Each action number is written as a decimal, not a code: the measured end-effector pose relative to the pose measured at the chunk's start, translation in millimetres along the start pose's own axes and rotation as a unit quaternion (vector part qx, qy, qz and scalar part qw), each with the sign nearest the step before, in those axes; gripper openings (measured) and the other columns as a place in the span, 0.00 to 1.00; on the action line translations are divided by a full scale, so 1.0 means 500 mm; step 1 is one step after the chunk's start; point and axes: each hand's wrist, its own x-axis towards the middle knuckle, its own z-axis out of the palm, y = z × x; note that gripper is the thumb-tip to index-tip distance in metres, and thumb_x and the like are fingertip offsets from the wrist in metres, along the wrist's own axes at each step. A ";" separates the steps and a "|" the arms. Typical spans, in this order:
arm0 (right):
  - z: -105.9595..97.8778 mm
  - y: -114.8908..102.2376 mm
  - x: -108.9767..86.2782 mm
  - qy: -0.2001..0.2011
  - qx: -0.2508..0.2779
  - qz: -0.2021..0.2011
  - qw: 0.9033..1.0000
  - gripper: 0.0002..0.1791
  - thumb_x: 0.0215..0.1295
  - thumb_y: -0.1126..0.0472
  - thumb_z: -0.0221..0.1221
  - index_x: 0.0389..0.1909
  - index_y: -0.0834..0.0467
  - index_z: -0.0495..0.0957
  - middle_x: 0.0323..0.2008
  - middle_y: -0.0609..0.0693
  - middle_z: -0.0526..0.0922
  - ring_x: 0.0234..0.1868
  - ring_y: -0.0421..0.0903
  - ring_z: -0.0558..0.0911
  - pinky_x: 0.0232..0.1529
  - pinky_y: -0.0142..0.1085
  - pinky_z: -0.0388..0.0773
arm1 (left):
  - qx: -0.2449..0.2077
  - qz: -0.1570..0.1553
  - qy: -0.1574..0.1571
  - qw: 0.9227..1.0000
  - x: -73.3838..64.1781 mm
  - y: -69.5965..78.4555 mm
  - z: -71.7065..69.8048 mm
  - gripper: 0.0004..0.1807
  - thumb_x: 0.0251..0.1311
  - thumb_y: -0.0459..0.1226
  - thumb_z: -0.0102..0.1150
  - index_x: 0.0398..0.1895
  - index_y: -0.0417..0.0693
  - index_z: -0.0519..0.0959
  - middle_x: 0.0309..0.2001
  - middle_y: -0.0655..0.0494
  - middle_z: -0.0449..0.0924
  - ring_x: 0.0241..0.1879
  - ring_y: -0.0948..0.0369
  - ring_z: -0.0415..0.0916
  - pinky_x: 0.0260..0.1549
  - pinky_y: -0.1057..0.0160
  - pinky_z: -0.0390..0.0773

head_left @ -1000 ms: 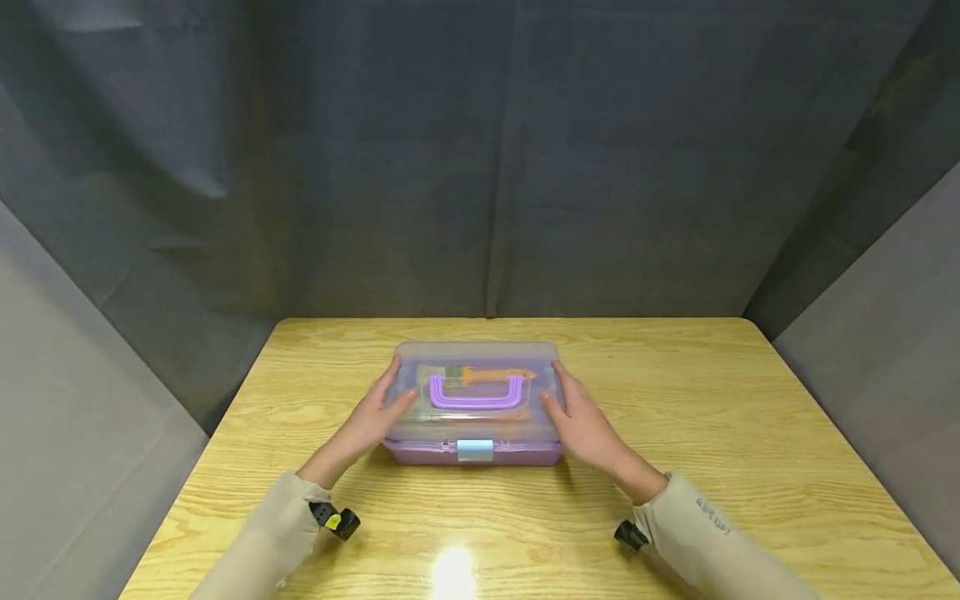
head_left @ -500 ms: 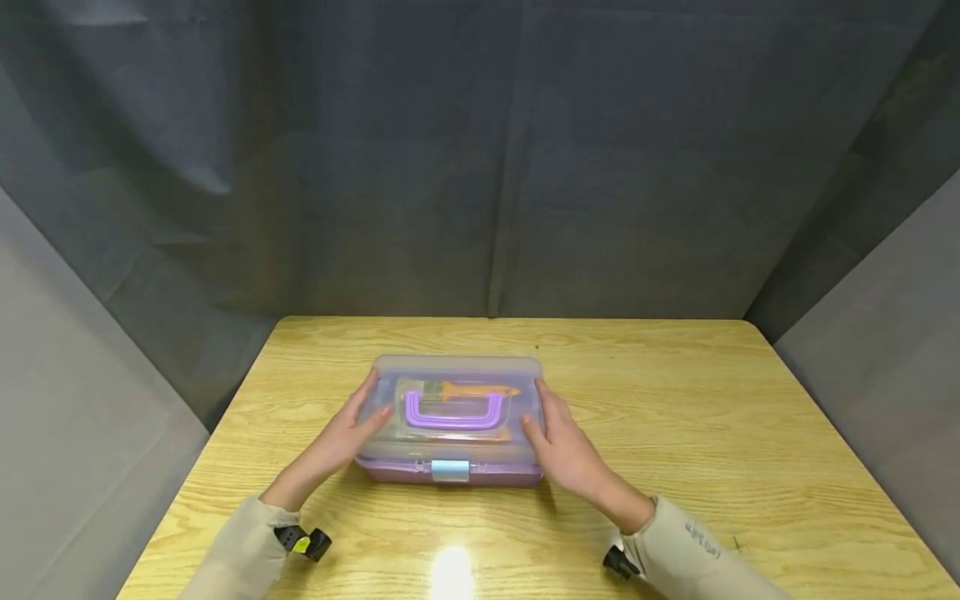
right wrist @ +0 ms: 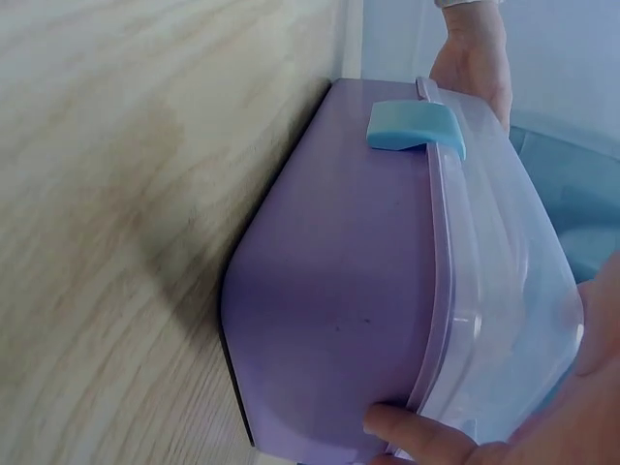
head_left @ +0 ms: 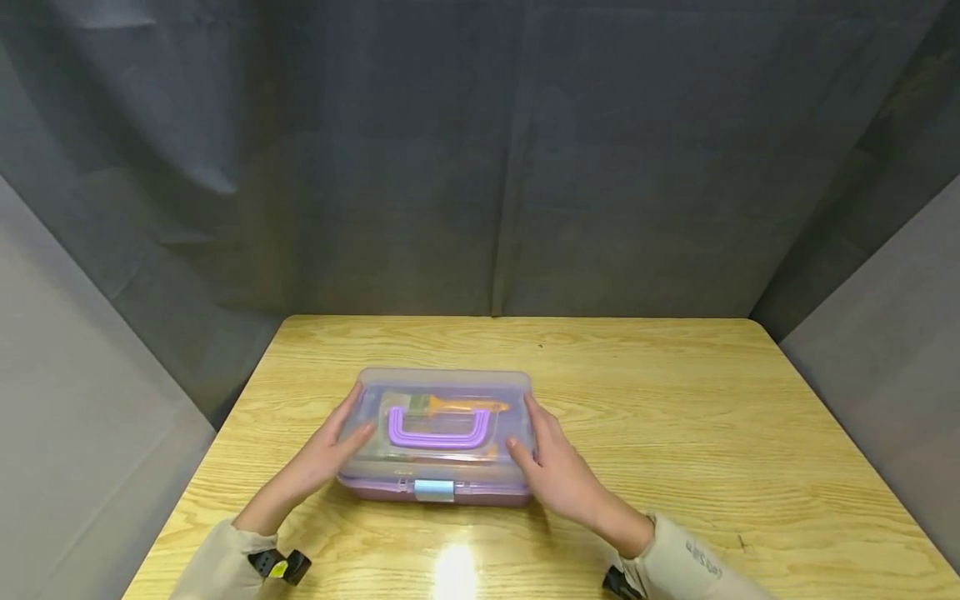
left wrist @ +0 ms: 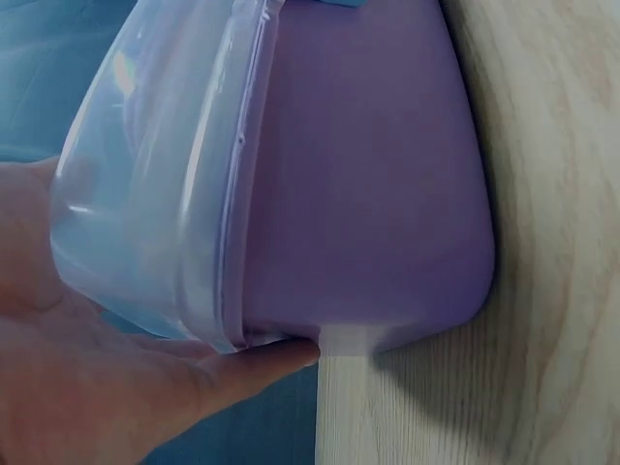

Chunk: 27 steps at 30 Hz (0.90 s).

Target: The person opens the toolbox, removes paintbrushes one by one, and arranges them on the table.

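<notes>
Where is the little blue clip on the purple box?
In the head view, the blue clip sits mid-front on the purple box, between the left hand and right hand.

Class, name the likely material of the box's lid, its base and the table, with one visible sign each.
Lid: clear, glossy plastic, probably; its contents show through.
Base: opaque lilac plastic, smooth with a soft sheen.
Table: wood or wood-look laminate; yellow grain lines, glare spot suggests a sealed surface.

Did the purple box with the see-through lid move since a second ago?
Yes. Both hands, the left hand and right hand, slid the purple plastic box with its clear lid toward the person and a little to their left across the wooden table. The blue latch stayed closed, and both hands kept holding the box's sides.
</notes>
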 end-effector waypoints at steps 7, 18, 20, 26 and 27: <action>0.001 -0.006 -0.011 -0.007 -0.001 0.000 1.000 0.41 0.71 0.45 0.49 0.75 0.57 0.42 0.71 0.62 0.52 0.66 0.62 0.61 0.62 0.55 0.61 | -0.003 -0.003 -0.002 1.000 -0.011 0.000 -0.005 0.39 0.70 0.45 0.46 0.76 0.47 0.39 0.75 0.44 0.36 0.71 0.43 0.33 0.65 0.40 0.39; -0.011 -0.007 -0.015 -0.025 0.014 -0.005 1.000 0.43 0.69 0.44 0.50 0.75 0.57 0.41 0.71 0.62 0.52 0.67 0.60 0.60 0.64 0.54 0.59 | 0.008 -0.003 0.003 1.000 -0.017 0.003 -0.005 0.38 0.71 0.45 0.46 0.75 0.45 0.40 0.74 0.42 0.37 0.71 0.42 0.34 0.65 0.40 0.39; -0.019 -0.010 -0.016 -0.015 -0.004 -0.017 1.000 0.42 0.68 0.45 0.52 0.74 0.58 0.46 0.70 0.62 0.54 0.67 0.61 0.60 0.63 0.56 0.60 | 0.008 -0.001 0.003 1.000 -0.016 0.003 -0.006 0.38 0.71 0.45 0.46 0.75 0.45 0.40 0.74 0.42 0.37 0.71 0.42 0.34 0.65 0.40 0.39; -0.032 -0.028 -0.031 0.089 -0.043 -0.215 0.972 0.20 0.57 0.58 0.65 0.50 0.61 0.77 0.48 0.52 0.76 0.49 0.47 0.74 0.45 0.40 0.77 | 0.003 -0.001 0.004 1.000 -0.015 0.004 -0.005 0.38 0.71 0.44 0.45 0.75 0.45 0.40 0.74 0.43 0.37 0.71 0.43 0.34 0.66 0.40 0.39; -0.029 -0.030 -0.035 0.091 -0.028 -0.261 0.961 0.14 0.56 0.62 0.65 0.44 0.60 0.80 0.42 0.49 0.78 0.43 0.43 0.76 0.40 0.34 0.78 | 0.002 -0.002 0.005 1.000 -0.016 0.004 -0.005 0.38 0.71 0.44 0.45 0.75 0.45 0.40 0.74 0.43 0.37 0.71 0.43 0.34 0.66 0.40 0.39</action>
